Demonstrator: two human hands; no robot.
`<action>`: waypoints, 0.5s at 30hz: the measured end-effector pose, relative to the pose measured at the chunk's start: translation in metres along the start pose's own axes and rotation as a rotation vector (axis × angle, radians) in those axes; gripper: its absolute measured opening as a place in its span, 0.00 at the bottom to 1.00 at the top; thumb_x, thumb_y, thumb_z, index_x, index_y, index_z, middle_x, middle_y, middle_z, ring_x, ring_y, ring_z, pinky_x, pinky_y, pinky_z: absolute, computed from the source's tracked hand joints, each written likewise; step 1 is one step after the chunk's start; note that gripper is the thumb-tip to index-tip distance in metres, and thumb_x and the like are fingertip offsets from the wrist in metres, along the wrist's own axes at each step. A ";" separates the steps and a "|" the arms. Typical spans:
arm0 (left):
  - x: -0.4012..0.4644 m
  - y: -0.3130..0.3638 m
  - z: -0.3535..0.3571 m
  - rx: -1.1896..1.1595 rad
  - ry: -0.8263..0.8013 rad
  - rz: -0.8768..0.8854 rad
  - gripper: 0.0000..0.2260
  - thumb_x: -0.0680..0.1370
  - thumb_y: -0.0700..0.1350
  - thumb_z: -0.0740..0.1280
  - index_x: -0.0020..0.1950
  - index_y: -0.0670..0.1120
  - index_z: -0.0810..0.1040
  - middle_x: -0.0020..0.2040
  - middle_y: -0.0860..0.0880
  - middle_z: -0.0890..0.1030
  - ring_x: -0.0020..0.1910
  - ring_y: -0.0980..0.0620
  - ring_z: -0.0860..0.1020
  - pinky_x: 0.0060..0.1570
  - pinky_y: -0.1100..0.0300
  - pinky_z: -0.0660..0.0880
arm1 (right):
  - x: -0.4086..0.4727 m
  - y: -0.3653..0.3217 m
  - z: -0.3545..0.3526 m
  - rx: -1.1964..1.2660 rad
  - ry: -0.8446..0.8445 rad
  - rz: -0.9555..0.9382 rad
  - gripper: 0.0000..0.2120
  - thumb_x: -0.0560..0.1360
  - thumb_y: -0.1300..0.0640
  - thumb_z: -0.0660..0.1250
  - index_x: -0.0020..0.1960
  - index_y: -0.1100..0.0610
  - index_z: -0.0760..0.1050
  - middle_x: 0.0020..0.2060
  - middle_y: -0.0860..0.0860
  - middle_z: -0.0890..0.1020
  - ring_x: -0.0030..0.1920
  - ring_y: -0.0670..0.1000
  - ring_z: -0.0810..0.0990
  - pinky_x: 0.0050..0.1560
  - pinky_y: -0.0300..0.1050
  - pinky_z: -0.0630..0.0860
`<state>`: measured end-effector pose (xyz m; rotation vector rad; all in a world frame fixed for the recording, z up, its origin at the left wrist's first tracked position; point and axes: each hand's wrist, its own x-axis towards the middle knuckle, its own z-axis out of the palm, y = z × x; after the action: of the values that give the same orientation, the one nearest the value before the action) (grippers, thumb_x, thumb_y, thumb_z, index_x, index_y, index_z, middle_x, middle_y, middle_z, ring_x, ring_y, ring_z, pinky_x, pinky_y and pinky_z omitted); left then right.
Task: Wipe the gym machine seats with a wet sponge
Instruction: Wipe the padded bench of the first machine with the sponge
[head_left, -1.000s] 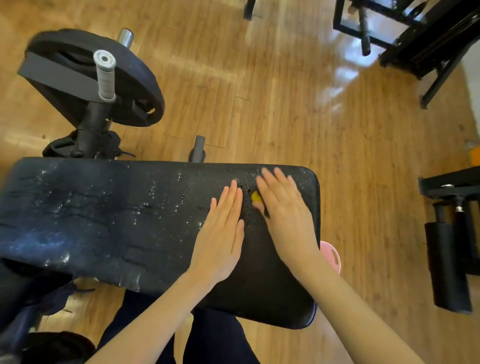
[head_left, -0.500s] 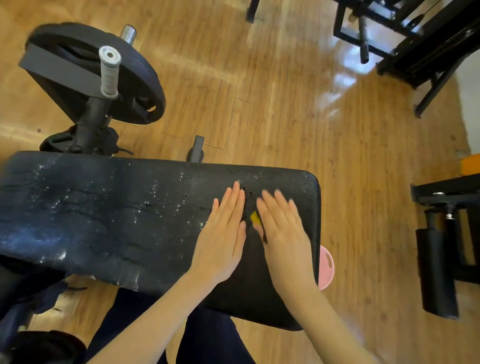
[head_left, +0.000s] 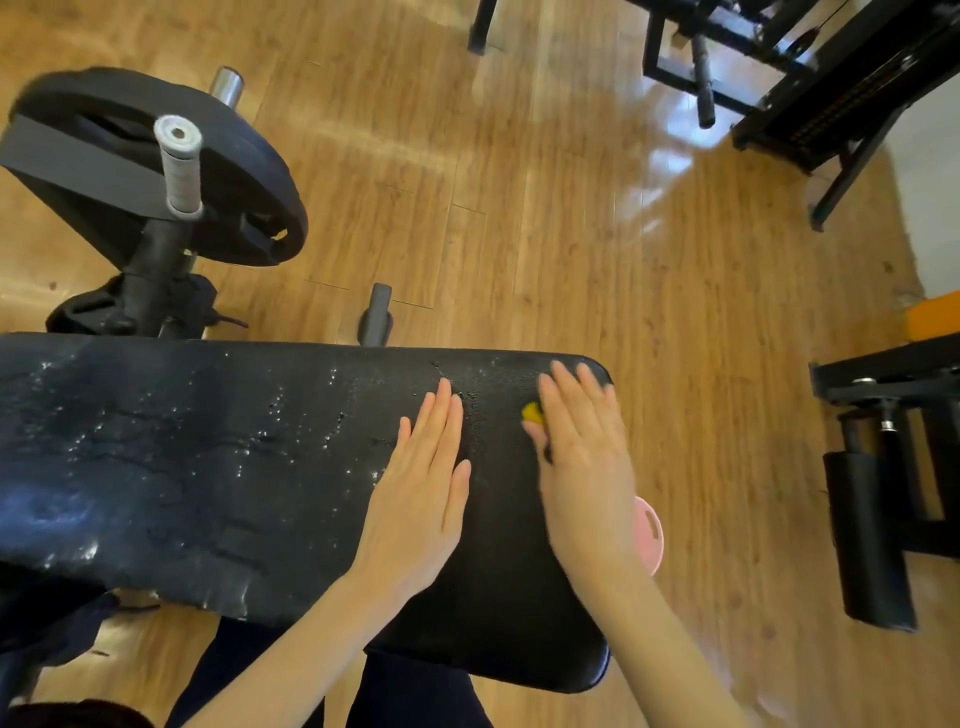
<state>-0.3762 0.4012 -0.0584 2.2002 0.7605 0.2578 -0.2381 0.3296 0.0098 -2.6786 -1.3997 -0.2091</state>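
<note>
Seat pad (head_left: 234, 467), one long black cushion, stretches left of both hands and under them; it is cracked, peeling along its near edge, and beaded with water droplets. Its left end runs out of view. Beyond its far-left part stands one black weight plate (head_left: 156, 171) on a post, with one taped grip handle (head_left: 179, 166) in front of it, well apart from either hand.

One left hand (head_left: 415, 499) lies flat on the pad, fingers straight and together, palm down, gripping nothing. Just to its right, one right hand (head_left: 582, 462) also lies palm down with fingers stretched out, near the pad's far right corner; it is blurred. One yellow sponge (head_left: 532, 412) is under that right hand: only a small yellow bit peeks out at the thumb side, and the rest is hidden by the palm, so its shape cannot be made out. The straight fingers press it onto the pad rather than curling round it.

Just right of the right wrist, one pink rounded thing (head_left: 649, 530) pokes out from behind the pad's edge, below it near the wooden floor (head_left: 571, 234); most of it is hidden, and whether it is a container, or holds anything, cannot be told.

Farther right stands one black machine (head_left: 883, 493), cut off by the frame edge.
</note>
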 end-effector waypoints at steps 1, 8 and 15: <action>0.004 0.001 0.000 0.005 0.009 -0.012 0.25 0.84 0.52 0.45 0.81 0.48 0.45 0.82 0.53 0.44 0.80 0.59 0.43 0.77 0.62 0.38 | 0.009 -0.009 0.007 0.008 -0.021 -0.042 0.22 0.73 0.60 0.73 0.65 0.64 0.76 0.64 0.58 0.77 0.68 0.59 0.73 0.70 0.56 0.65; 0.030 0.011 0.001 0.003 0.036 -0.075 0.25 0.84 0.54 0.42 0.80 0.49 0.44 0.81 0.55 0.41 0.79 0.60 0.41 0.77 0.62 0.37 | -0.015 0.024 -0.014 0.136 0.039 0.004 0.19 0.78 0.55 0.62 0.67 0.62 0.74 0.67 0.56 0.75 0.71 0.57 0.69 0.72 0.56 0.63; 0.030 0.011 0.005 0.023 0.047 -0.084 0.25 0.84 0.53 0.44 0.81 0.48 0.46 0.81 0.56 0.44 0.80 0.59 0.43 0.77 0.60 0.39 | 0.028 0.026 -0.003 0.129 -0.014 -0.099 0.22 0.73 0.55 0.71 0.65 0.62 0.75 0.63 0.57 0.78 0.66 0.57 0.75 0.68 0.53 0.67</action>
<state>-0.3454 0.4097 -0.0551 2.1846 0.8836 0.2601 -0.2010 0.3369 0.0166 -2.5152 -1.4974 -0.1055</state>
